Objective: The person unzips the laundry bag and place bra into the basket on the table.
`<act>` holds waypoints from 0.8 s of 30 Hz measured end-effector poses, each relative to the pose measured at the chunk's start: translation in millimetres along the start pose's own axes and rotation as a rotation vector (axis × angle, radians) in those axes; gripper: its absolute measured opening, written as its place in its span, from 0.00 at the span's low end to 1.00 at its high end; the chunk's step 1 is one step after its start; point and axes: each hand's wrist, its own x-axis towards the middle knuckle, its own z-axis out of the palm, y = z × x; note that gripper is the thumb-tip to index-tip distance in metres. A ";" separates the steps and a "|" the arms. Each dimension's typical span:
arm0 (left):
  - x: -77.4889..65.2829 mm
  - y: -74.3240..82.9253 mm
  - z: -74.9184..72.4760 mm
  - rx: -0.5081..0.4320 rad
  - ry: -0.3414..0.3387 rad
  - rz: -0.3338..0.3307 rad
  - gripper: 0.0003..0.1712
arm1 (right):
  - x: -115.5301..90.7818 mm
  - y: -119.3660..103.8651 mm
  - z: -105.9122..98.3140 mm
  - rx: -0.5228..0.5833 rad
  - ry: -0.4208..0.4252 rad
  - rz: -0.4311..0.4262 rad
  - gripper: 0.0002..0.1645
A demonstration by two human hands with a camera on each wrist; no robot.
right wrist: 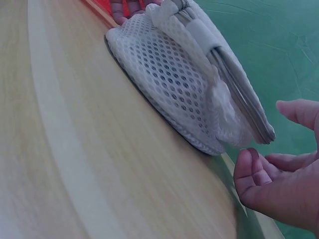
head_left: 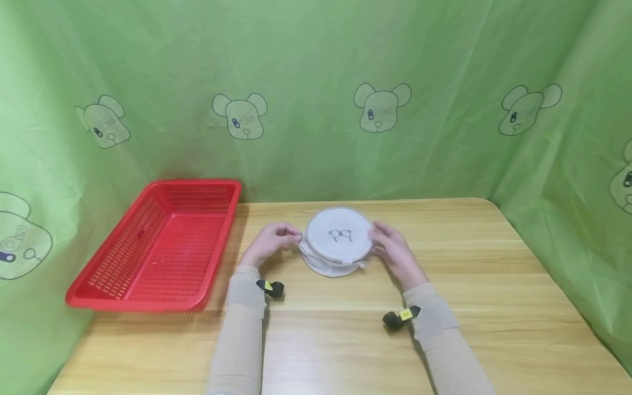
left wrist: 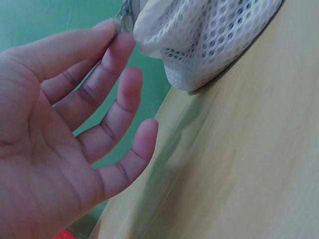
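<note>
A round white mesh laundry bag (head_left: 339,235) with a small bear drawing on its lid lies on the wooden table. Its zip edge and soft mesh side (right wrist: 164,74) show in the right wrist view. At the bag's left edge, my left hand (head_left: 272,242) pinches the zipper pull (left wrist: 125,21) between thumb and index finger, the other fingers loosely bent. My right hand (head_left: 395,253) is at the bag's right edge. In the right wrist view its thumb and bent fingers stand just off the bag, with nothing held between them.
A red plastic basket (head_left: 224,247) with slotted sides stands on the left of the table (head_left: 494,307). Green curtains (head_left: 306,159) with bear prints enclose the back and both sides.
</note>
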 end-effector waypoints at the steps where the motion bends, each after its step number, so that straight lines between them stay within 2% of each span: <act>1: 0.0 0.1 -0.2 -0.002 0.010 -0.003 0.13 | -0.4 -0.3 0.1 -0.001 -0.011 0.001 0.43; 11: 0.5 3.9 -0.6 -0.032 0.109 -0.038 0.11 | -1.2 1.2 2.8 0.022 -0.068 -0.019 0.45; 19: 4.1 3.7 1.3 -0.033 0.179 -0.056 0.11 | 0.9 2.8 2.2 -0.004 -0.069 -0.036 0.43; 24: 4.6 5.3 3.7 -0.060 0.196 -0.049 0.12 | 1.6 3.1 1.8 -0.001 -0.069 -0.032 0.42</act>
